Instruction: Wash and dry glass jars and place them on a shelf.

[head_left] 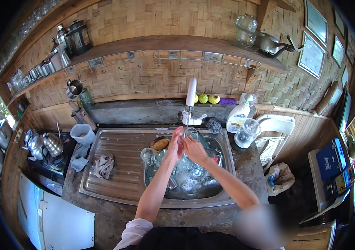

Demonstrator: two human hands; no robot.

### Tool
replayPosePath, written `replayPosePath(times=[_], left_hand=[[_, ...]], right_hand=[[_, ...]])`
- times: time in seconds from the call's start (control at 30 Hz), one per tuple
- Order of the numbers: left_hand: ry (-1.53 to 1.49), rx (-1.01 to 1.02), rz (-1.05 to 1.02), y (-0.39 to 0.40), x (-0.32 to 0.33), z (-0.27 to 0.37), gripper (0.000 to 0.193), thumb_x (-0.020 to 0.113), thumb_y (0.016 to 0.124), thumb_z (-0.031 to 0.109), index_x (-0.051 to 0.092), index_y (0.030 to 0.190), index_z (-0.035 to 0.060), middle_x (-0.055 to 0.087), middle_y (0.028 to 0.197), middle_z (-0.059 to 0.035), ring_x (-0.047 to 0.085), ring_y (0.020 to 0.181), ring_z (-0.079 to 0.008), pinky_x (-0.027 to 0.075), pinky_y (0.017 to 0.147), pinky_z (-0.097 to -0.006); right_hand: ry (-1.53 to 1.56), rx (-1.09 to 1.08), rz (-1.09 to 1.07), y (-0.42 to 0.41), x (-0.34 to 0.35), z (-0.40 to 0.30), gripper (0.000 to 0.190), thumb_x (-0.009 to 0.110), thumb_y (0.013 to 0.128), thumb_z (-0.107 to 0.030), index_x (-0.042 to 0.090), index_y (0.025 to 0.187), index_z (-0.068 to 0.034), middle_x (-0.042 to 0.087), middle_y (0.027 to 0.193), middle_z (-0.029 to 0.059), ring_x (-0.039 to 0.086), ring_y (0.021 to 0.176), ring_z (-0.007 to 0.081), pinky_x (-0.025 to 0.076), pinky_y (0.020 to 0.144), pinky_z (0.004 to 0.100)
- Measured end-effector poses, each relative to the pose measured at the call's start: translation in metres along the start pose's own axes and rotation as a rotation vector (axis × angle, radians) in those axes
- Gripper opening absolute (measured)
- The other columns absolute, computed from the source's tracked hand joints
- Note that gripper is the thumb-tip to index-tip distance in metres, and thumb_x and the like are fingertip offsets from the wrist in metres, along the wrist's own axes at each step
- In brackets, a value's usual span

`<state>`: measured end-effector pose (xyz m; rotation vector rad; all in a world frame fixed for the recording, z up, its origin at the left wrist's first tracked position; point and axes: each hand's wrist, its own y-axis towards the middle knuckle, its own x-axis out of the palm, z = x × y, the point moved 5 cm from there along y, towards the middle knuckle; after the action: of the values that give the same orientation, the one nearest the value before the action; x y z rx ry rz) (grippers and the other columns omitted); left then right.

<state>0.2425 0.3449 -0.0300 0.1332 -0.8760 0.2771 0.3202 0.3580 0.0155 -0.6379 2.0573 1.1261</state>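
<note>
My left hand [176,146] holds a clear glass [192,132] under the faucet [191,93], and water runs down toward it. My right hand [195,151] meets the left at the glass, its fingers closed about the lower side. Where the fingers overlap, the exact grip is hidden. Below both hands, the steel sink basin [224,187] holds sudsy water with several glasses [193,170] in it. At the basin's left rim sit another clear glass [148,156] and a brown sponge-like thing [160,144].
A crumpled cloth [104,166] lies on the ribbed drainboard [124,181]. Behind the basin are a dark mesh scrubber [213,125], a spray bottle [237,117] and a clear jar [247,133]. A plastic tub [82,134] and metal kettles [52,144] stand left. A wooden shelf [165,42] runs above.
</note>
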Motion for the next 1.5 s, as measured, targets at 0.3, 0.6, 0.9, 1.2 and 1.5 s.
replayPosePath(times=[0.3, 0.6, 0.9, 1.2, 1.5], left_hand=[[1.031, 0.806, -0.019, -0.002, 0.043, 0.043, 0.031, 0.044, 0.086, 0.025, 0.044, 0.111, 0.0066, 0.051, 0.105, -0.0076, 0.046, 0.098, -0.0164, 0.034, 0.084, -0.0280], [1.315, -0.253, 0.187, 0.038, -0.010, 0.045, 0.041, 0.041, 0.084, 0.044, 0.047, 0.086, 0.0040, 0.046, 0.063, -0.0013, 0.045, 0.055, -0.0092, 0.038, 0.048, -0.0239], [0.998, -0.199, 0.112, 0.021, 0.027, 0.039, 0.041, 0.054, 0.078, 0.044, 0.048, 0.055, 0.0109, 0.042, 0.051, 0.0038, 0.035, 0.042, -0.0085, 0.029, 0.042, -0.0271], [1.726, 0.543, 0.185, 0.020, 0.048, 0.047, 0.036, 0.062, 0.070, 0.038, 0.060, 0.072, 0.0025, 0.043, 0.093, -0.0060, 0.040, 0.089, -0.0255, 0.035, 0.076, -0.0388], [1.214, 0.496, 0.022, 0.028, 0.038, 0.050, 0.026, 0.066, 0.071, 0.020, 0.055, 0.071, -0.0034, 0.050, 0.077, -0.0086, 0.050, 0.059, -0.0179, 0.043, 0.058, -0.0278]], right_hand=[[2.073, 1.031, 0.520, -0.001, 0.041, 0.047, 0.029, 0.031, 0.090, -0.024, 0.051, 0.080, -0.005, 0.050, 0.062, 0.0009, 0.046, 0.051, 0.0130, 0.042, 0.057, 0.0263], [1.850, 0.858, 0.627, -0.007, 0.059, 0.068, 0.029, 0.040, 0.082, -0.036, 0.048, 0.092, -0.010, 0.050, 0.084, 0.0038, 0.050, 0.078, 0.0173, 0.045, 0.067, 0.0331], [1.853, 0.782, 0.565, -0.014, 0.042, 0.087, 0.024, 0.038, 0.086, -0.030, 0.048, 0.090, -0.008, 0.045, 0.075, 0.0011, 0.047, 0.078, 0.0132, 0.037, 0.070, 0.0268], [-0.098, 0.212, 0.311, -0.007, -0.036, 0.092, 0.050, 0.048, 0.072, -0.001, 0.035, 0.121, -0.004, 0.038, 0.118, 0.0111, 0.038, 0.105, 0.0278, 0.029, 0.090, 0.0409], [-0.825, 0.063, -0.015, 0.028, -0.033, 0.097, 0.063, 0.044, 0.074, -0.007, 0.019, 0.132, -0.008, 0.014, 0.138, 0.0025, 0.012, 0.127, 0.0264, 0.010, 0.101, 0.0483]])
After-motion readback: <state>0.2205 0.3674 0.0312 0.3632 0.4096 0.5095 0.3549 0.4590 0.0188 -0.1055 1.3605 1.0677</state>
